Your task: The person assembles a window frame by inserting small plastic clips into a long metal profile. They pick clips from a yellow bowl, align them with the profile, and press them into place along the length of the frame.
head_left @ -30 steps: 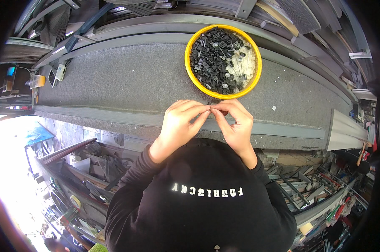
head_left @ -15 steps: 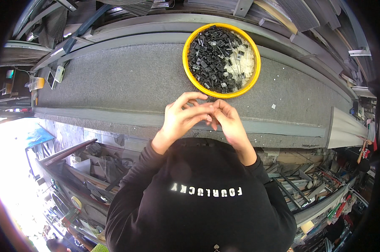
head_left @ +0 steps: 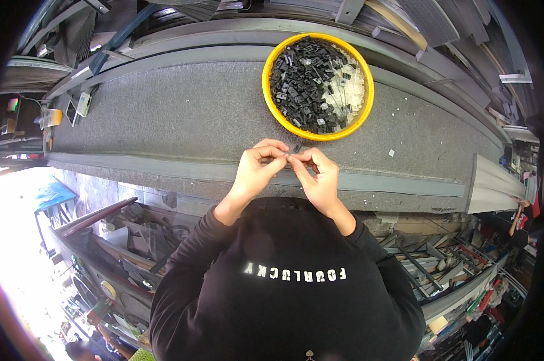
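Observation:
My left hand [head_left: 255,171] and my right hand [head_left: 320,180] meet fingertip to fingertip just in front of a round yellow-rimmed basin [head_left: 318,137]. Both are closed in a pinch. Whatever lies between the fingertips is too small to make out. A small dark piece [head_left: 296,148] shows just beyond the fingertips; whether it is held or lies on the bench, I cannot tell. Inside the basin, small black plastic pieces [head_left: 302,84] fill the left and middle. White translucent pieces [head_left: 351,95] are heaped at the right, with a few thin rods across them.
The basin stands on a grey carpeted bench [head_left: 182,108]. Small white scraps [head_left: 392,153] dot its right side. A phone [head_left: 72,112] and a pale device [head_left: 84,104] lie at the far left. Long metal profiles [head_left: 404,36] are stacked behind, and racks [head_left: 440,271] stand on my side.
Both hands have drawn slightly nearer to me, and their fingertips have closed together. My left fingers, more spread before, are now curled. A dark piece now shows beyond them.

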A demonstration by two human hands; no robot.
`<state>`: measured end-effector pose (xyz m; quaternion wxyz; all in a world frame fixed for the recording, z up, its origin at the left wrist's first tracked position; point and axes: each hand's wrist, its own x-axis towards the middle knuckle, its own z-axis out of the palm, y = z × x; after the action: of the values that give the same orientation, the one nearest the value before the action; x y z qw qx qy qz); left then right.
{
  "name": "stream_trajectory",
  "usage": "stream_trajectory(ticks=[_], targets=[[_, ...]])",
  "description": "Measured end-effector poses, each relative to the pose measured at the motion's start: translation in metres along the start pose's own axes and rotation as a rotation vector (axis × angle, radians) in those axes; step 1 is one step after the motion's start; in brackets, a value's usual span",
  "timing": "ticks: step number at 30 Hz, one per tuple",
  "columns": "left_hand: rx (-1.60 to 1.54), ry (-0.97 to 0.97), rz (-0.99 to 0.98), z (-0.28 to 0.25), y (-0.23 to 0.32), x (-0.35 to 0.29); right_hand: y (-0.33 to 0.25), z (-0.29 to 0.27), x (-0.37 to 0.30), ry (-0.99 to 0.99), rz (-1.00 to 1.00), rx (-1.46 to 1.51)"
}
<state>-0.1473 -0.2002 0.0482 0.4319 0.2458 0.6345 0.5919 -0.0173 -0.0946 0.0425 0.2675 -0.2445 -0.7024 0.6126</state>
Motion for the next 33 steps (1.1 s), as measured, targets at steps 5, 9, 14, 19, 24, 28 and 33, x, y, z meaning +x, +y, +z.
stream_trajectory(ticks=[5,9,14,19,24,28,33], targets=[[-0.419,-0.02,-0.334,-0.003,-0.002,-0.001,0.005,-0.007,0.0,-0.031,0.08,0.184],[-0.459,-0.043,-0.351,-0.004,-0.002,-0.003,0.006,-0.01,0.0,-0.044,0.027,0.216],[-0.382,-0.031,-0.308,-0.002,-0.01,-0.003,0.005,-0.012,-0.001,-0.064,0.0,0.184],[-0.304,-0.007,-0.268,-0.001,-0.017,-0.004,0.005,-0.014,-0.001,-0.086,-0.006,0.171],[-0.264,-0.02,-0.242,0.0,-0.019,-0.004,0.008,-0.016,-0.002,-0.1,-0.011,0.189],[-0.265,-0.038,-0.264,0.0,-0.018,-0.004,0.01,-0.016,-0.004,-0.104,0.007,0.255],[-0.363,-0.035,-0.275,0.0,-0.014,-0.005,0.012,-0.017,-0.005,-0.075,0.071,0.253]])
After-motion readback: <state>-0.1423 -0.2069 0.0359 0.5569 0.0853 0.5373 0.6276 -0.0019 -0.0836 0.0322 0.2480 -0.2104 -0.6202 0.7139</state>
